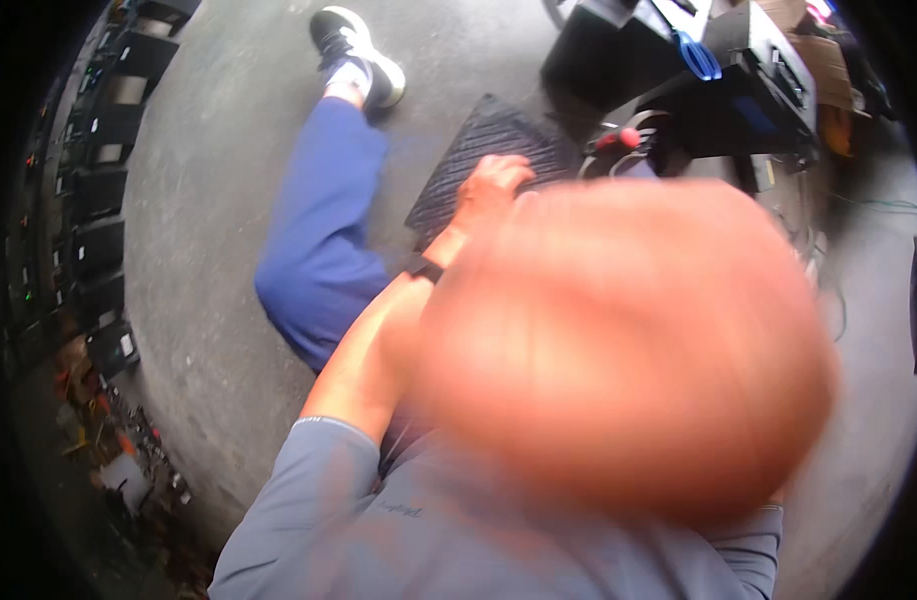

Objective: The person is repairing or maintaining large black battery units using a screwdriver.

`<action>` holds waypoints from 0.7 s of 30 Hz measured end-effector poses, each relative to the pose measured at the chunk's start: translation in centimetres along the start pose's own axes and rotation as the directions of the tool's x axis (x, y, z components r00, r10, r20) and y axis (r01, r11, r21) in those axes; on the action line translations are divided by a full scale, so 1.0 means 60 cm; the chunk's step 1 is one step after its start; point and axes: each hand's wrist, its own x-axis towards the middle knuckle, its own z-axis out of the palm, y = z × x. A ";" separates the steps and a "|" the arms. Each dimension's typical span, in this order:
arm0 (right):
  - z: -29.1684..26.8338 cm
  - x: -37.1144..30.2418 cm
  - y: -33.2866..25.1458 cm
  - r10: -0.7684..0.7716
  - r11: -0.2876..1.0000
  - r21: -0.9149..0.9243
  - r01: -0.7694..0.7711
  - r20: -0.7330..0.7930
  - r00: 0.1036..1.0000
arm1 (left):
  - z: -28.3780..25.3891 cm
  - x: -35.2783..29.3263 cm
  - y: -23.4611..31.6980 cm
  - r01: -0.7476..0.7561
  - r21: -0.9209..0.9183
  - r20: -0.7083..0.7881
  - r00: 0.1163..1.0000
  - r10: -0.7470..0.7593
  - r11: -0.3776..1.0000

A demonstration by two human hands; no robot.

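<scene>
My left hand (491,188) rests on a dark, ridged mat (461,168) on the floor, its fingers loosely bent over the surface. I see nothing gripped in it, though its right side is partly covered. A dark band (424,268) circles my left wrist. Very close to the camera, my right hand (629,350) fills the middle and right of the view as a large smear. Its fingers cannot be made out, and whatever lies behind it is hidden.
Black box-shaped equipment (729,95) stands at the upper right with a blue coiled cable (699,55) on it. A red-tipped item (629,138) lies nearby. My blue-trousered leg (324,215) stretches forward across the concrete floor (209,200). Racks of dark units (104,190) line the left, with clutter (124,470) below.
</scene>
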 end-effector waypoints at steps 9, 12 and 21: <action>0.107 -0.120 0.299 0.521 0.797 -0.202 -0.570 -0.247 0.817 | 0.011 0.010 0.004 0.090 -0.026 0.044 0.995 -0.089 0.996; 0.118 -0.117 0.305 0.455 0.818 -0.236 -0.524 -0.291 0.842 | 0.009 0.007 0.004 0.086 -0.020 0.059 0.995 -0.085 0.996; 0.132 -0.127 0.345 0.518 0.757 -0.253 -0.603 -0.329 0.789 | 0.007 -0.003 0.002 0.074 -0.038 0.048 0.996 -0.073 0.997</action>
